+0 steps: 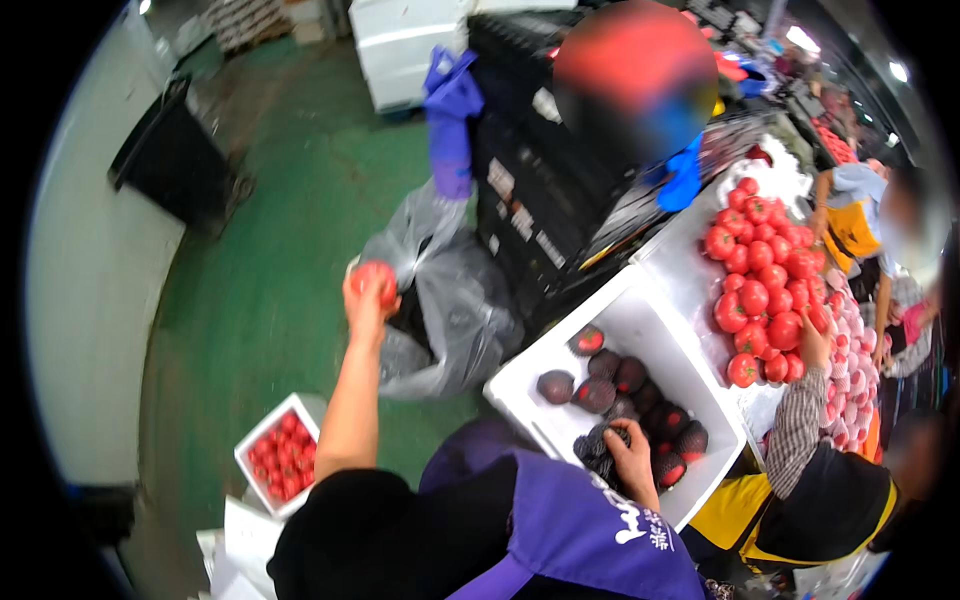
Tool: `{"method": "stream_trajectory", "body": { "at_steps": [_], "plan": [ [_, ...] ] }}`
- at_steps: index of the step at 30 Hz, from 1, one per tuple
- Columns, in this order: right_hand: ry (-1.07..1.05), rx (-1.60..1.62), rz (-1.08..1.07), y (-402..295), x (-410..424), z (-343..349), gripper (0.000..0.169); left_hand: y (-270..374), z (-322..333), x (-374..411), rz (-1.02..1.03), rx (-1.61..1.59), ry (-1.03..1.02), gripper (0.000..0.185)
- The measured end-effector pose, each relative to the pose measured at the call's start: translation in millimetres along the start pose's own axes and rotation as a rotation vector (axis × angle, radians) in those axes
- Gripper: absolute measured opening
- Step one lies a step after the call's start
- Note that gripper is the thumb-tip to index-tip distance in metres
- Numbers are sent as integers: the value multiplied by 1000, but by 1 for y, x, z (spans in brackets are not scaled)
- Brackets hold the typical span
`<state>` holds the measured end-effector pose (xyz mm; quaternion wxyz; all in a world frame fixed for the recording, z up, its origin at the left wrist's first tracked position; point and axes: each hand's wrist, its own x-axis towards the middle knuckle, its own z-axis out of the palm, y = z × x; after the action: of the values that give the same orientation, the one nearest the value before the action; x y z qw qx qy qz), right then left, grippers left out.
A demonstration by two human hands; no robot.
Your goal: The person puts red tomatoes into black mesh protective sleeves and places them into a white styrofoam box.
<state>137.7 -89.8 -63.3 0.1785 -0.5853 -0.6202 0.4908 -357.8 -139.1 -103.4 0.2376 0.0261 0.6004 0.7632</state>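
My left hand (pixel 363 306) is stretched out over the green floor, its fingers wrapped around a red tomato (pixel 377 280). Below that arm, a small white foam box (pixel 244 457) of red tomatoes sits on the floor. My right hand (pixel 634 459) is inside a large white foam box (pixel 679 322), pinching a bunch of black foam net sleeves (pixel 592 448). Beside it in the box lie several tomatoes in black nets (pixel 595 395), red showing through some of them.
A grey plastic bag (pixel 469 315) stands beside black crates (pixel 547 195). Right of the large box, red tomatoes (pixel 757 270) are heaped on a metal table (pixel 675 247), where a co-worker's hand (pixel 816 349) touches one. A black bin (pixel 176 161) stands by the wall.
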Motion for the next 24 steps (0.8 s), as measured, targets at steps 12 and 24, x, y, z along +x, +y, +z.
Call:
{"method": "stream_trajectory", "body": {
  "at_steps": [12,24],
  "plan": [
    [45,4,-45,11,7,-11,39,-108,-27,27,-57,94,76,20],
    [648,560,-244,-28,-78,-265,17,52,126,-109,237,88,-406,28]
  ]
}}
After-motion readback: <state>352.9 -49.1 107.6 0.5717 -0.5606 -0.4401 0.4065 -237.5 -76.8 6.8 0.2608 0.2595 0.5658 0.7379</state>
